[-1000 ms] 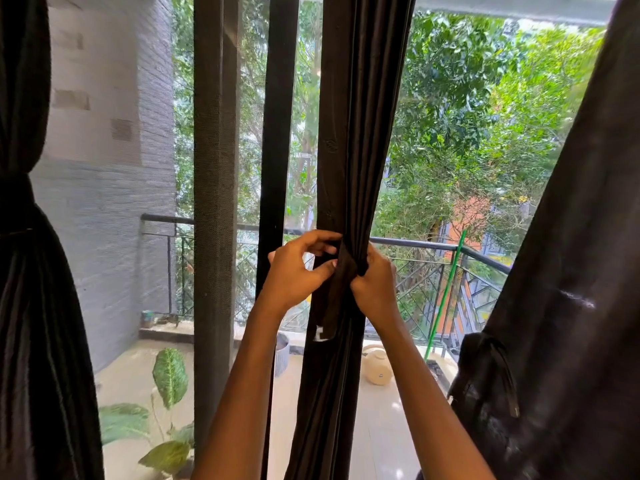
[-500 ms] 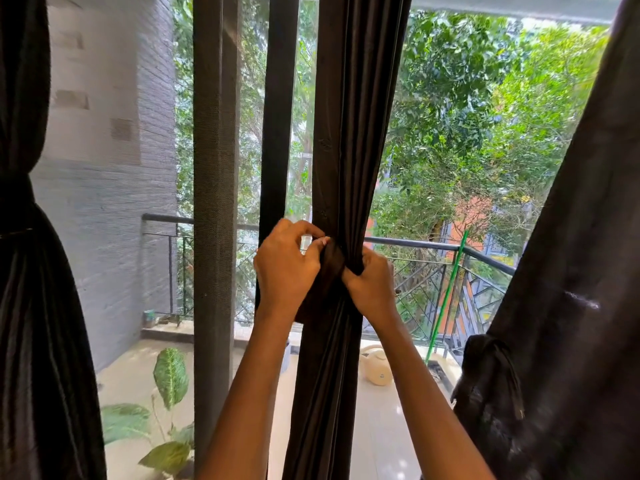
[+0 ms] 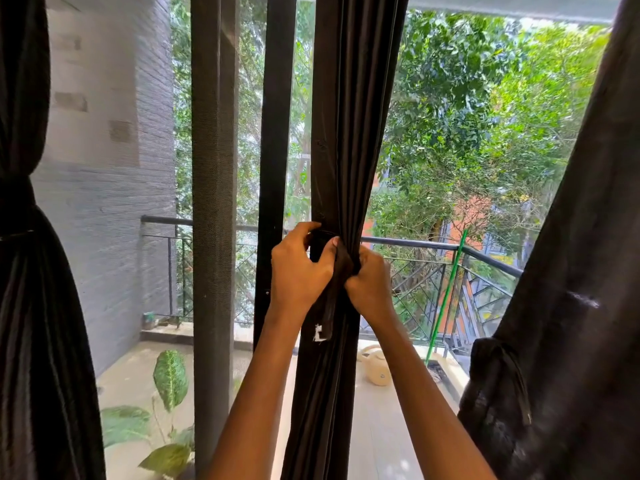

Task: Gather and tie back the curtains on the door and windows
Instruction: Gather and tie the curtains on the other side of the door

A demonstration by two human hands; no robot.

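The tie strip (image 3: 329, 299) (pinched in left hand (image 3: 298, 271) and right hand (image 3: 372, 285)) is being cinched, the curtain (image 3: 353, 133) bundle probably being endangered by any slackening.

Backlit window, dark cloth, bright green outside

Daylight pours in from the balcony ahead of me, so the trees (image 3: 450, 98) glow and wash out to white near the top right corner, and the balcony floor (image 3: 377, 438) shines pale. Against that, the middle curtain (image 3: 349, 133) reads almost black, its folds faint. My left grip (image 3: 299, 275) and right grip (image 3: 372, 289) are softly lit and in crisp focus. The wide lens bows the right curtain (image 3: 588, 271) at the edge of the frame. A fine mesh screen (image 3: 152, 168) hazes the grey wall (image 3: 86, 237) behind it.
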